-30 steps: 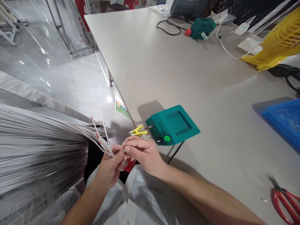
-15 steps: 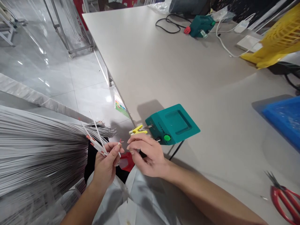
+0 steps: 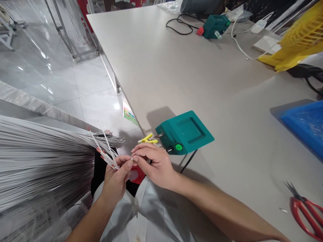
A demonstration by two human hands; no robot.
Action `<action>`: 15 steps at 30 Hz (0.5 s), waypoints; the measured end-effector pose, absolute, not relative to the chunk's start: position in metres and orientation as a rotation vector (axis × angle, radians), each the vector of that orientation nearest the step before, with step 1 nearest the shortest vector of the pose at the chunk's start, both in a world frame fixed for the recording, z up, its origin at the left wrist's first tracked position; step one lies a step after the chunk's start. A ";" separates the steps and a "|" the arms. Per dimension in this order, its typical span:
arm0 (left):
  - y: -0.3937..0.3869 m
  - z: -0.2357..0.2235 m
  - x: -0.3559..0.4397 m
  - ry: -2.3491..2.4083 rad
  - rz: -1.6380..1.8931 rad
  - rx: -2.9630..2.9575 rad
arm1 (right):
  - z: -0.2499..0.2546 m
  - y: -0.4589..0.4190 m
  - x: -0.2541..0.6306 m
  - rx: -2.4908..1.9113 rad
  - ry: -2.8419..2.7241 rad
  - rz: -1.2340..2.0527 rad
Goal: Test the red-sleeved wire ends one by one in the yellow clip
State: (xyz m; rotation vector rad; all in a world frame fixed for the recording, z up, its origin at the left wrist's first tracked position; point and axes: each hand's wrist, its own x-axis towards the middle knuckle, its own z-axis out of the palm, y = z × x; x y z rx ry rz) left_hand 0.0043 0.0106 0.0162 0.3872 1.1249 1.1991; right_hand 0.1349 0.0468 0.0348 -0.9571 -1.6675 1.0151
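Observation:
My left hand [image 3: 116, 179] is closed round a small bunch of thin white wires [image 3: 104, 153] with red-marked ends that fan up and to the left. My right hand [image 3: 154, 164] meets it fingertip to fingertip and pinches the end of one wire. Both hands hover just off the table's near-left edge, over my lap. A teal box [image 3: 185, 132] with a green knob and a yellow clip [image 3: 147, 139] on its left side stands on the table right behind my right hand.
A large sheaf of white wires [image 3: 37, 158] fills the left side. On the grey table [image 3: 176, 67] lie red scissors [image 3: 306, 213] at the right front, a blue tray [image 3: 305, 124], a yellow basket [image 3: 297, 40] and a second teal box [image 3: 214, 25] with cables.
Half a second ago my hands were apart; my right hand has come back to the left hand's fingertips and pinched a wire end.

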 end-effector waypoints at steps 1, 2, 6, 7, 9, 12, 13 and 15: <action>0.011 0.016 0.004 1.121 1.202 0.378 | 0.035 0.046 0.134 -0.955 -1.665 0.991; 0.010 0.016 0.005 1.114 1.204 0.370 | 0.035 0.045 0.134 -0.955 -1.658 0.975; 0.010 0.016 0.004 1.080 1.232 0.353 | 0.033 0.044 0.132 -0.978 -1.601 1.024; 0.010 0.016 0.004 1.075 1.239 0.355 | 0.032 0.044 0.132 -0.996 -1.588 1.044; 0.011 0.017 0.003 1.076 1.242 0.363 | 0.032 0.044 0.132 -1.031 -1.570 1.063; 0.012 0.019 0.001 1.094 1.230 0.369 | 0.032 0.045 0.134 -1.034 -1.554 1.045; 0.013 0.019 0.001 1.104 1.225 0.368 | 0.032 0.045 0.134 -1.023 -1.560 1.036; 0.012 0.020 0.002 1.130 1.210 0.377 | 0.032 0.046 0.135 -0.994 -1.595 1.021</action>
